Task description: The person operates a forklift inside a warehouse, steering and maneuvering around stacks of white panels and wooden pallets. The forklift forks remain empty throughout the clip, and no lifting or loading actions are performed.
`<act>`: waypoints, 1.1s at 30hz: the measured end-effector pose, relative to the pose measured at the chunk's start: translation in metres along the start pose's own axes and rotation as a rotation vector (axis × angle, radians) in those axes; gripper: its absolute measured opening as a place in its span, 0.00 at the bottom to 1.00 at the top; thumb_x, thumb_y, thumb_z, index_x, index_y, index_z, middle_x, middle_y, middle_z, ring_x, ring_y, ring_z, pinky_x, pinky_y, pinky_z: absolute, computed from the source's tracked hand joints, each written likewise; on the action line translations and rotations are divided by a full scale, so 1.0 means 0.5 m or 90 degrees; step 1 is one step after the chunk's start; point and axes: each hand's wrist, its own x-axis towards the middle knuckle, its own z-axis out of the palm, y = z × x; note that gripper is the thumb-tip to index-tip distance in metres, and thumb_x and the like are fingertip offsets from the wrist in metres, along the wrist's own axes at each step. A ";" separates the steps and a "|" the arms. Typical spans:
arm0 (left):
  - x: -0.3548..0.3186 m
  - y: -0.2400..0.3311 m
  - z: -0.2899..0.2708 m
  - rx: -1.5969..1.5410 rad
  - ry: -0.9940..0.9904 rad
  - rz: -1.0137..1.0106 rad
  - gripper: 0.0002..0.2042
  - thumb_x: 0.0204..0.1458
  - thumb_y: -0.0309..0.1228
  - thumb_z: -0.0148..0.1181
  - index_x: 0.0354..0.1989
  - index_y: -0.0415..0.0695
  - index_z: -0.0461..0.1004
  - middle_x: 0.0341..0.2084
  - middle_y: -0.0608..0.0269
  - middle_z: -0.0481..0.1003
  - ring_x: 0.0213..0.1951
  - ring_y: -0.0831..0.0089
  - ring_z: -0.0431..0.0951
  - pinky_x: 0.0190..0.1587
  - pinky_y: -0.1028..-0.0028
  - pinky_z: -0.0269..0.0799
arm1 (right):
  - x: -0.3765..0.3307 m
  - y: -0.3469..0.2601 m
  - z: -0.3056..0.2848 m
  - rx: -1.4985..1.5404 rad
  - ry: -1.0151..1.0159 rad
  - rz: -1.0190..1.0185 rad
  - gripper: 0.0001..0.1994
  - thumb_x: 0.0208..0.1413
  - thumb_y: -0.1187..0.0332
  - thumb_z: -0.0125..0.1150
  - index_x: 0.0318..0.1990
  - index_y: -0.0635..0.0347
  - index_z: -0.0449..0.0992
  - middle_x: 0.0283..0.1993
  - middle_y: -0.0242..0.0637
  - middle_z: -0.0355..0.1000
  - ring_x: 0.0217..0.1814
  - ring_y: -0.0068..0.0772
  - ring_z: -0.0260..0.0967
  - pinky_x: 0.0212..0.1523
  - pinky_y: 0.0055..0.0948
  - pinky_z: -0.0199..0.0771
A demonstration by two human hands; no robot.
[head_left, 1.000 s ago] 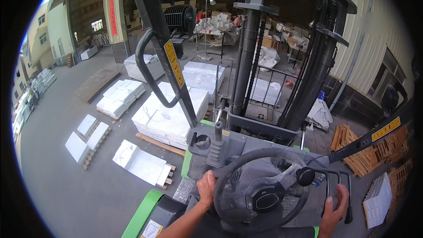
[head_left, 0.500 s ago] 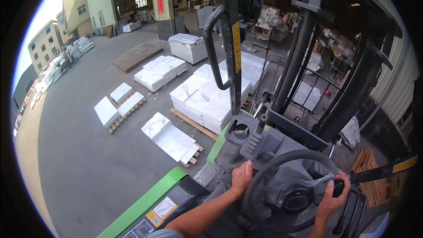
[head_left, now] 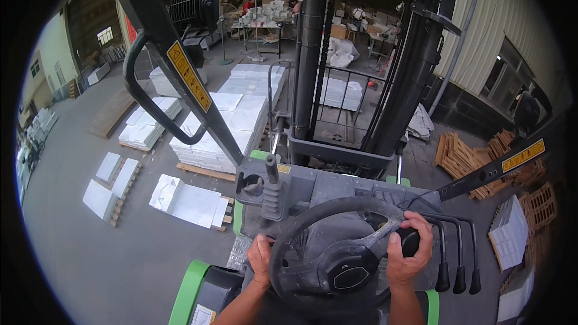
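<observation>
I sit at the controls of a forklift with a black steering wheel point(head_left: 351, 268). My right hand point(head_left: 410, 251) is wrapped round the black knob point(head_left: 407, 241) on the wheel's right side. Left of the wheel, my left hand point(head_left: 259, 259) is closed low beside the dash; whatever lies in its fingers is hidden. A lever with a ribbed rubber boot point(head_left: 273, 198) rises just ahead of it, next to a cup holder point(head_left: 250, 188). Three black-knobbed levers point(head_left: 460, 277) stand to the right of my right hand.
Ahead rises the black mast point(head_left: 310, 66) with a load guard point(head_left: 352, 105). Stacks of white slabs point(head_left: 217, 141) on pallets stand to the left. Wooden pallets point(head_left: 460, 159) and more slabs point(head_left: 509, 232) lie to the right, near a corrugated wall point(head_left: 481, 30). Cluttered worktables point(head_left: 259, 24) are farther inside.
My view has swung to the right, so the wheel and mast sit more to the left and more pallets show at right. Both hands stay in their places.
</observation>
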 end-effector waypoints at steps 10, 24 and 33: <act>-0.013 0.003 0.013 -0.007 -0.026 -0.007 0.22 0.65 0.39 0.40 0.26 0.36 0.73 0.20 0.48 0.75 0.23 0.53 0.75 0.30 0.59 0.68 | -0.003 0.017 -0.021 0.011 0.025 0.025 0.20 0.41 0.77 0.66 0.45 0.64 0.71 0.41 0.46 0.73 0.47 0.48 0.73 0.50 0.40 0.73; -0.028 0.015 -0.097 -0.093 -0.035 -0.076 0.19 0.65 0.36 0.46 0.29 0.36 0.78 0.14 0.55 0.70 0.17 0.66 0.69 0.25 0.65 0.66 | 0.022 -0.181 0.065 0.016 -0.021 0.138 0.07 0.49 0.78 0.64 0.36 0.66 0.74 0.39 0.45 0.74 0.46 0.40 0.73 0.51 0.36 0.70; -0.041 -0.017 -0.177 -0.088 -0.041 0.000 0.18 0.65 0.36 0.46 0.29 0.37 0.77 0.18 0.51 0.73 0.20 0.58 0.74 0.26 0.63 0.69 | -0.031 -0.356 0.183 0.013 -0.117 0.008 0.10 0.42 0.78 0.65 0.34 0.63 0.73 0.38 0.42 0.71 0.45 0.49 0.70 0.57 0.48 0.65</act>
